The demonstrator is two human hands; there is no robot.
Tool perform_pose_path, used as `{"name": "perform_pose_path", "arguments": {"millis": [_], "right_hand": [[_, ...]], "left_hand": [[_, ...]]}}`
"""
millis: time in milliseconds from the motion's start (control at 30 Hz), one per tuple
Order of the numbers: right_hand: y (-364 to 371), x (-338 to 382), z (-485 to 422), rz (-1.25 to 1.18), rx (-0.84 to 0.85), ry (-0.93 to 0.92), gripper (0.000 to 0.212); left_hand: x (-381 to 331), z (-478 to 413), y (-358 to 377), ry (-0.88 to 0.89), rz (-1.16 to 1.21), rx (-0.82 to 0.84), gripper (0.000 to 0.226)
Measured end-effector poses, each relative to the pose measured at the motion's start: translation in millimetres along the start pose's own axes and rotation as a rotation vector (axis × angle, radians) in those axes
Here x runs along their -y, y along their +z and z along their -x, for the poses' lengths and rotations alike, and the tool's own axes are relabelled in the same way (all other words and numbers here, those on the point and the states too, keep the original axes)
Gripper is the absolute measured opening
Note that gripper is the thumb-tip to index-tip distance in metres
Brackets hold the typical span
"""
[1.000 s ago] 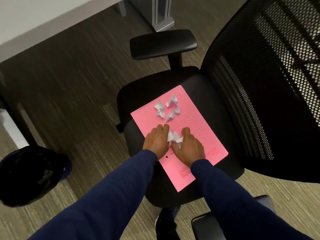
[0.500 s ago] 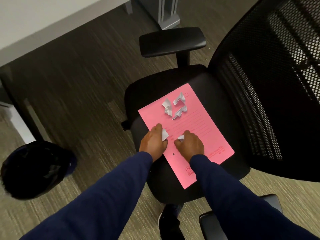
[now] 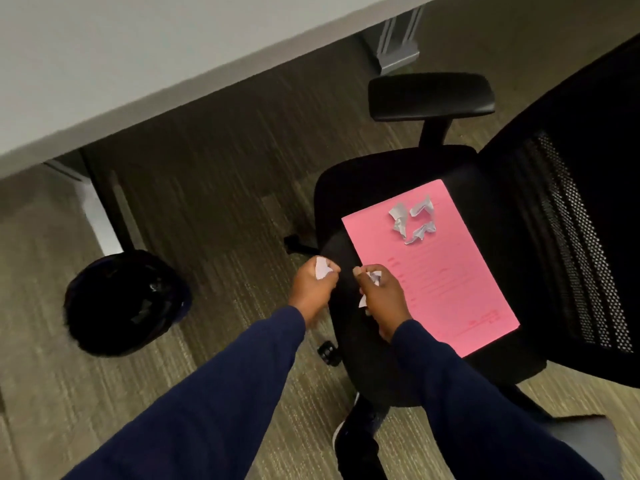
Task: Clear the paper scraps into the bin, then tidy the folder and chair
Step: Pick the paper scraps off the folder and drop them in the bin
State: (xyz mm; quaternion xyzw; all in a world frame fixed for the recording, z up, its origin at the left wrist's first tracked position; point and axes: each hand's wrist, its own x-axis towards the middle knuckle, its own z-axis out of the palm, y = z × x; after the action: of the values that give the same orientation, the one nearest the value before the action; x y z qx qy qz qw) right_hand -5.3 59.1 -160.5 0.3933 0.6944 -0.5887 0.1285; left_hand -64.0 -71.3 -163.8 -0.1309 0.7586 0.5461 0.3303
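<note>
Left hand [image 3: 313, 284] and right hand [image 3: 379, 292] each clench a white scrap at the chair's [image 3: 367, 178] near-left edge; more scraps [image 3: 412, 218] lie on the folder [image 3: 450, 278]; bin [image 3: 124, 303] far left.

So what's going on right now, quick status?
Left hand and right hand each shut on a scrap. Three scraps remain on pink folder. Bin down left, floor path open.

Below me, striped grey-brown carpet [image 3: 214, 188] covers the floor. A pale desk top [image 3: 114, 60] crosses the upper left, its underside in shadow. I see a grey metal leg [image 3: 398, 43] at top centre, another light leg [image 3: 100, 216] at left. Light is dim, even, motion blur softens edges.
</note>
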Motion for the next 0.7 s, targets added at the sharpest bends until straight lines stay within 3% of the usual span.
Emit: {"name": "perform_pose_path", "arguments": {"millis": [133,267,433,500,700], "right_hand": [[51,19,10,-0.002,0.047,-0.011,0.043],[105,38,18,0.049,0.019,0.044,0.06],[182,54,34,0.144,0.037,0.036,0.054],[220,60,40,0.256,0.078,-0.014,0.054],[311,60,42,0.585,0.206,-0.123,0.048]], "left_hand": [[8,5,-51,-0.146,0.255,-0.025,0.008],[31,9,-107,-0.193,0.289,-0.14,0.037],[62,15,-188,-0.243,0.408,-0.402,0.063],[80,19,-225,-0.29,0.452,-0.491,0.062],[133,22,-304,-0.374,0.276,-0.657,0.053]]}}
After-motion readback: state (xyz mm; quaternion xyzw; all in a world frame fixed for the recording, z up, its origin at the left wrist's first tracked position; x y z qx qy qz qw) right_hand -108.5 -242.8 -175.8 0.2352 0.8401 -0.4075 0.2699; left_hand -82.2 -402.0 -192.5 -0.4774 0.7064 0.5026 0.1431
